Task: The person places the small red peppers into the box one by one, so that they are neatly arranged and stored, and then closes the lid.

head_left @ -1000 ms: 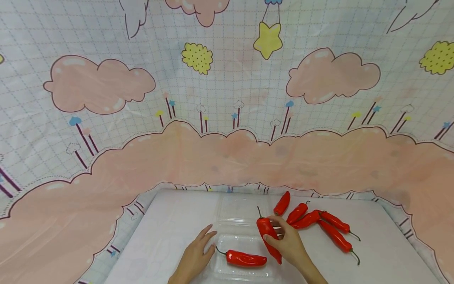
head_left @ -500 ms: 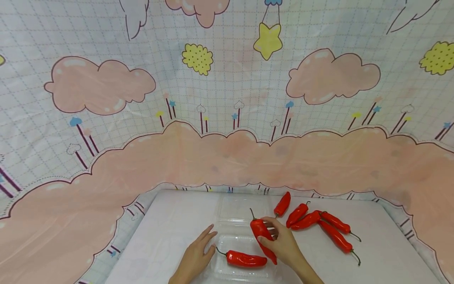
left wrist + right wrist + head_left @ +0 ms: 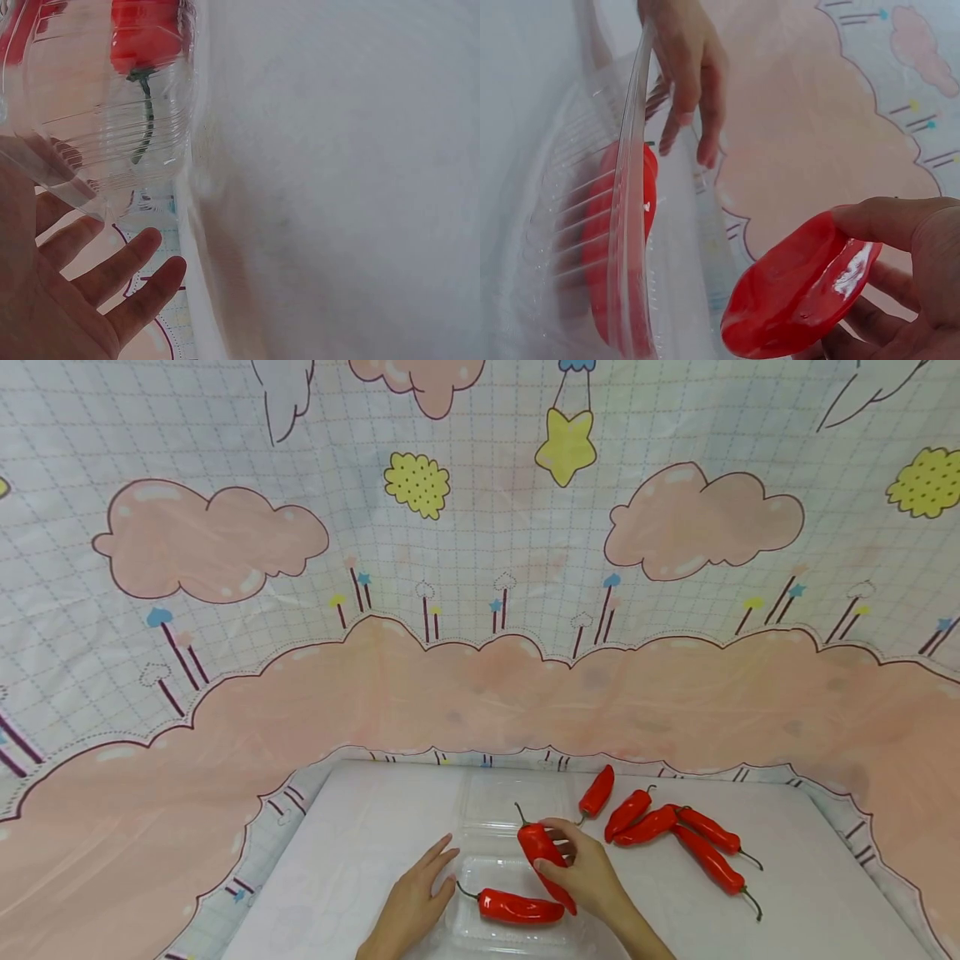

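Observation:
A clear plastic container with ribbed walls stands near the table's front, its lid folded back behind it. One red chili pepper lies crosswise in the container, stem to the left. My right hand grips a second red pepper between thumb and fingers, held tilted over the container's right part; its glossy body shows large in the right wrist view. My left hand is at the container's left side, fingers spread and relaxed, holding nothing. In the left wrist view its fingers are close to the container wall.
Several more red peppers lie to the right on the white table, and one pepper sits near the back edge beside the lid. A patterned sheet with clouds rises behind the table.
My right hand has carried its pepper leftward, from the container's right side to over it. The left hand and the pepper in the container have stayed in place.

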The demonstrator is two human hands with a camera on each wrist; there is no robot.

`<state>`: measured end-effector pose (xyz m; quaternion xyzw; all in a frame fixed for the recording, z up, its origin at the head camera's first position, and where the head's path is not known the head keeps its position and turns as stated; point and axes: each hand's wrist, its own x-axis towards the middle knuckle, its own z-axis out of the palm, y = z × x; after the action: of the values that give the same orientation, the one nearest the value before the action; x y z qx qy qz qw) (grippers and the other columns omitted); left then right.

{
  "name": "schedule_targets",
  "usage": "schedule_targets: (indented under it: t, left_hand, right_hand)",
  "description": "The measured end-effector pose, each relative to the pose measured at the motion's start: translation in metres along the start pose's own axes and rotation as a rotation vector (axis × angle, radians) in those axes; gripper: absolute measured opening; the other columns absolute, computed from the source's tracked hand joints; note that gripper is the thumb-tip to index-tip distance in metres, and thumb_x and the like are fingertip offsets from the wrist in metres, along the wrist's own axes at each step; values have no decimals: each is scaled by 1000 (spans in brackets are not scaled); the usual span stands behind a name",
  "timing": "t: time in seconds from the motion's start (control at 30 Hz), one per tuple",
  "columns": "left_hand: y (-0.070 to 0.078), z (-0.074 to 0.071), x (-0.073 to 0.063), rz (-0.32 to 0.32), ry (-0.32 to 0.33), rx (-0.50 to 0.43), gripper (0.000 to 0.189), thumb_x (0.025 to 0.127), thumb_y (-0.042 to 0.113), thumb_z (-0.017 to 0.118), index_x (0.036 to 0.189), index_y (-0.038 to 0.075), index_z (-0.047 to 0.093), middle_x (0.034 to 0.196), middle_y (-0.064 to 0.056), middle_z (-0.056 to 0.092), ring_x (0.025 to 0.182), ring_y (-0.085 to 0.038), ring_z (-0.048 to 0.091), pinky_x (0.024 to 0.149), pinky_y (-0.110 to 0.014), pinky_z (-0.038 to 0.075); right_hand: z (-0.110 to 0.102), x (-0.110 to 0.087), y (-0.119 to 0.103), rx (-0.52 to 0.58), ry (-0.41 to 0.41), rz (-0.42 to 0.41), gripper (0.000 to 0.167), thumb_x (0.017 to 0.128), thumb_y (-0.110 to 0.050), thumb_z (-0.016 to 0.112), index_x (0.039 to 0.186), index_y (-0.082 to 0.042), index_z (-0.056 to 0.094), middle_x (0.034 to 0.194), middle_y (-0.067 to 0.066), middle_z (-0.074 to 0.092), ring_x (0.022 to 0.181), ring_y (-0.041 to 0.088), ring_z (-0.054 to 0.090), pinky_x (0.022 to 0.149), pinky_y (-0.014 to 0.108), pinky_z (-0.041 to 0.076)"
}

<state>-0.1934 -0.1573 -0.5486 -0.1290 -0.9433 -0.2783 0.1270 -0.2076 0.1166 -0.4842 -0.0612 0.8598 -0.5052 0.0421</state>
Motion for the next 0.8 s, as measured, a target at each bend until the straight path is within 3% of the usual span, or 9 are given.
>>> schedule_targets:
  t: [0.8]
  left_hand:
    - [0, 1, 1, -5, 6, 6, 38, 91, 19, 65, 129, 16, 64, 148, 2, 53, 120, -24, 63, 95, -47, 54]
  right_hand:
    - [19, 14, 4, -29, -133, -43, 53, 81, -18, 79, 130, -17, 58, 123, 9, 65, 104, 23, 60, 85, 43, 60]
